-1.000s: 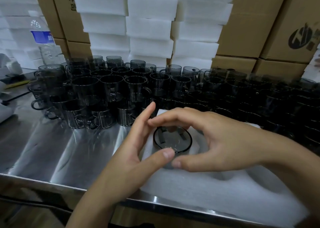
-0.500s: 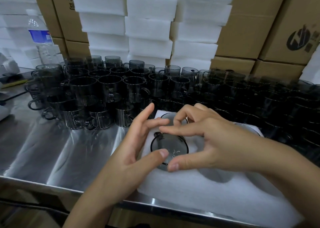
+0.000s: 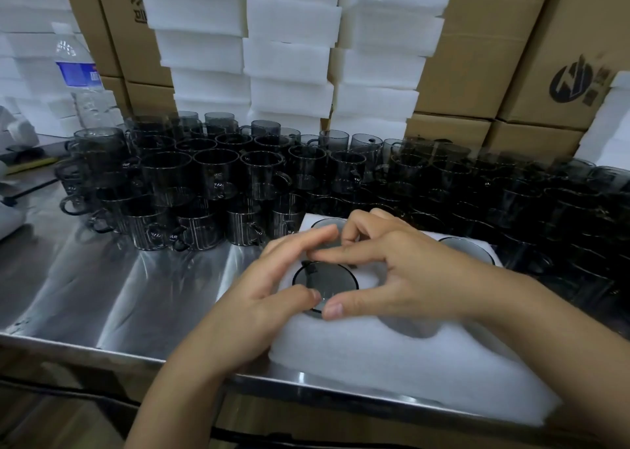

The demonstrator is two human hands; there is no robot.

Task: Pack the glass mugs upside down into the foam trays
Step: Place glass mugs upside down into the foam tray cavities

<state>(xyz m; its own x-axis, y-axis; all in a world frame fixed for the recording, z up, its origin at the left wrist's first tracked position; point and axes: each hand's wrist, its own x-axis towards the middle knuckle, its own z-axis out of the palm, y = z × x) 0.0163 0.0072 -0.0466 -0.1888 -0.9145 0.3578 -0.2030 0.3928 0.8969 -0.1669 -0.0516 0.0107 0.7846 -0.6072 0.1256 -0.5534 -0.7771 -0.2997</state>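
Observation:
A white foam tray (image 3: 392,363) lies on the steel table near its front edge. A smoky glass mug (image 3: 325,279) sits base-up in the tray's left middle pocket. My left hand (image 3: 272,285) and my right hand (image 3: 409,271) ring it, thumbs pinching its near edge and index fingers meeting over its far side. Two more upturned mugs sit in the back pockets: one (image 3: 327,225) behind my fingers, one (image 3: 467,249) at the right. An empty pocket (image 3: 409,326) lies under my right wrist.
Behind the tray a dense crowd of upright dark mugs (image 3: 221,175) spans the table (image 3: 102,288). Stacks of foam blocks (image 3: 289,56) and cardboard boxes (image 3: 477,56) form the back wall. A water bottle (image 3: 76,73) stands at the far left.
My fingers have drawn in from a loose ring to a tight one around the mug. The index fingers now touch over its far side, and the mug's handle shows at its upper left.

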